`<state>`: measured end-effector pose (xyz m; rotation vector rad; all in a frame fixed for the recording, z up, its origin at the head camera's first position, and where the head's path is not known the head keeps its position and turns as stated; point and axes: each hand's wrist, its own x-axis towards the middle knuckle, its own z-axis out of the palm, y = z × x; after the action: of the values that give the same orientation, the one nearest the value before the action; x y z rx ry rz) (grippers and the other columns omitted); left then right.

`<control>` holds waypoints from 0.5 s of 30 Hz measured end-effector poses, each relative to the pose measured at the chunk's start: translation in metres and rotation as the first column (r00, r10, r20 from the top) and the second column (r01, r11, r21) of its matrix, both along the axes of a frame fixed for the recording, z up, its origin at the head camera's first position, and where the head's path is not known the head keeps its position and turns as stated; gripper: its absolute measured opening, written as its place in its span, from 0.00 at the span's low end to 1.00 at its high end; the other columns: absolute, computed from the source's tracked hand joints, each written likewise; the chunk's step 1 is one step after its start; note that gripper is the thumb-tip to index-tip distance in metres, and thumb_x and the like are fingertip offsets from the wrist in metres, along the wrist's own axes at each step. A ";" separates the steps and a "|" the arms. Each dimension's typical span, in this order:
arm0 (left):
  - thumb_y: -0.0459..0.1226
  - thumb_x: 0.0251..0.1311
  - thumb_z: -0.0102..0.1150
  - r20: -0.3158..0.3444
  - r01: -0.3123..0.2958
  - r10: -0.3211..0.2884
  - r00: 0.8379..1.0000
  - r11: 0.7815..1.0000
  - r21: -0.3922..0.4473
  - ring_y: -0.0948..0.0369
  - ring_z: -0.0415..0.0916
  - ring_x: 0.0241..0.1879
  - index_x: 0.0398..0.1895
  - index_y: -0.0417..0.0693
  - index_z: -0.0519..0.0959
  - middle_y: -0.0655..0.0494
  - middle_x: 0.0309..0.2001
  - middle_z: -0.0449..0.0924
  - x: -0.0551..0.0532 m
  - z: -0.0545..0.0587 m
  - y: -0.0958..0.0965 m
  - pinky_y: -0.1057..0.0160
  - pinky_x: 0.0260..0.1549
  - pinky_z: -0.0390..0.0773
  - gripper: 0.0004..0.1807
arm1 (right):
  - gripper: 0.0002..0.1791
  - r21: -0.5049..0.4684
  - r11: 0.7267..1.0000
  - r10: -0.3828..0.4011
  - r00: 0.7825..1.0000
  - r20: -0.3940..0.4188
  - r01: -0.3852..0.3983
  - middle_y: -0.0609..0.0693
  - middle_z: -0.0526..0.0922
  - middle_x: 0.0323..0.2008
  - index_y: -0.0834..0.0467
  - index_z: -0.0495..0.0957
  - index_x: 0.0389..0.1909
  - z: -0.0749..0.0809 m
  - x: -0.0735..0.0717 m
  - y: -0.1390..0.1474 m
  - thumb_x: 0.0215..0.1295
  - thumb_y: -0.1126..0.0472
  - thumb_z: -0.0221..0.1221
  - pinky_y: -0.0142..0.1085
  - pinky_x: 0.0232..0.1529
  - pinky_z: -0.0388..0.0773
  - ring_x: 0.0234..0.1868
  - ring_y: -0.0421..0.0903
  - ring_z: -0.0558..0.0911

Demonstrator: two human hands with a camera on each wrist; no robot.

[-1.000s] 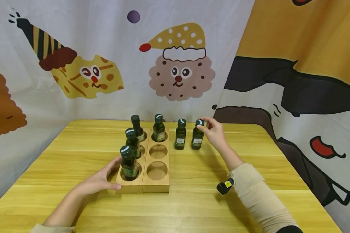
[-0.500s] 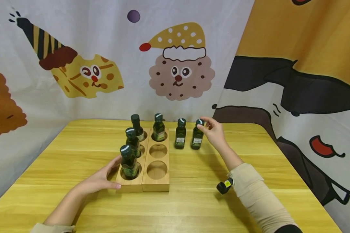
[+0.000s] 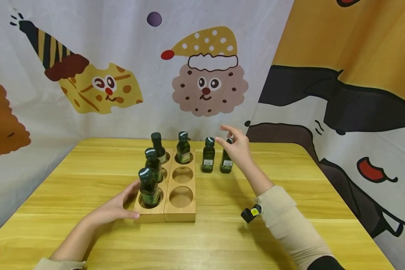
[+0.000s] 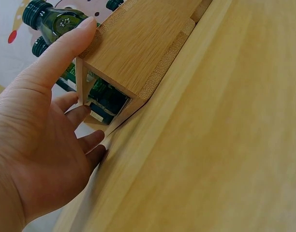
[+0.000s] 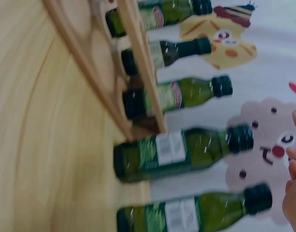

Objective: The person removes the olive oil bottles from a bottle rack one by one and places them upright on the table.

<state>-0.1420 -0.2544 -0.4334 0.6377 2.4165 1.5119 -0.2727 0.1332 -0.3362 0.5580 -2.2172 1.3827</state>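
Observation:
My left hand (image 3: 116, 208) grips the front left corner of a wooden bottle rack (image 3: 180, 216), thumb on the front face and fingers along the side. Round holes in the rack hold small green glass bottles: a front one (image 3: 150, 191), a middle one (image 3: 154, 167) and a back one (image 3: 158, 148) on the left, plus one at the back right (image 3: 183, 149). Two labelled bottles stand upright right of the rack, a nearer-to-rack one (image 3: 208, 155) and an outer one (image 3: 226, 164). My right hand (image 3: 237, 146), holding nothing, hovers in front of the outer bottle, partly hiding it.
Everything stands on a wood-grain table (image 3: 202, 247). Two holes in the rack's right row, the middle one (image 3: 183, 175) and the front one (image 3: 181, 197), have no bottle. A printed curtain (image 3: 121, 45) hangs behind the table's back edge.
My right hand has let go of the outer bottle's cap and moved left and up, towards the bottle beside it. The left hand, rack and bottles stay where they were.

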 end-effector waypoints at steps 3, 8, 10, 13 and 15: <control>0.36 0.47 0.72 0.001 -0.002 0.002 1.000 1.000 0.001 0.30 0.44 0.66 0.75 0.36 0.40 0.27 0.70 0.45 0.001 0.001 0.000 0.30 0.60 0.44 0.59 | 0.23 0.007 1.000 0.024 1.000 -0.009 -0.024 0.48 0.80 0.45 0.55 0.79 0.55 0.006 0.002 -0.015 0.57 0.57 0.68 0.35 0.30 0.63 0.38 0.55 0.70; 0.36 0.47 0.72 -0.004 -0.004 0.004 1.000 1.000 -0.003 0.30 0.44 0.67 0.75 0.36 0.40 0.27 0.70 0.44 0.001 0.001 0.000 0.30 0.60 0.44 0.59 | 0.25 0.057 0.995 0.088 0.996 -0.024 -0.086 0.50 0.80 0.50 0.57 0.77 0.57 0.013 0.004 -0.040 0.58 0.57 0.67 0.38 0.37 0.66 0.42 0.52 0.71; 0.36 0.47 0.71 -0.006 -0.004 0.004 1.000 1.000 -0.003 0.30 0.44 0.67 0.75 0.36 0.40 0.27 0.70 0.44 0.001 0.001 0.000 0.30 0.60 0.44 0.59 | 0.26 0.083 0.991 0.104 0.994 -0.008 -0.103 0.50 0.80 0.51 0.57 0.76 0.58 0.014 0.003 -0.049 0.58 0.56 0.67 0.39 0.39 0.68 0.43 0.50 0.71; 0.36 0.47 0.71 -0.007 -0.001 0.001 1.000 1.000 -0.004 0.30 0.44 0.67 0.74 0.35 0.40 0.27 0.70 0.43 0.001 0.001 0.000 0.30 0.60 0.44 0.59 | 0.27 0.127 0.986 0.106 0.994 0.037 -0.110 0.48 0.79 0.53 0.56 0.75 0.59 0.014 0.000 -0.062 0.59 0.54 0.66 0.39 0.41 0.71 0.45 0.46 0.71; 0.36 0.47 0.71 -0.009 0.000 0.000 1.000 1.000 -0.005 0.30 0.44 0.67 0.74 0.35 0.39 0.27 0.70 0.43 0.001 0.001 0.000 0.30 0.60 0.44 0.59 | 0.28 0.147 0.983 0.103 0.992 0.076 -0.113 0.48 0.78 0.54 0.56 0.75 0.60 0.014 -0.002 -0.069 0.60 0.53 0.66 0.39 0.43 0.72 0.46 0.45 0.70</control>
<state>-0.1411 -0.2540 -0.4329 0.6449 2.4261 1.5059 -0.2744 0.0642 -0.3221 0.7030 -2.3928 1.3111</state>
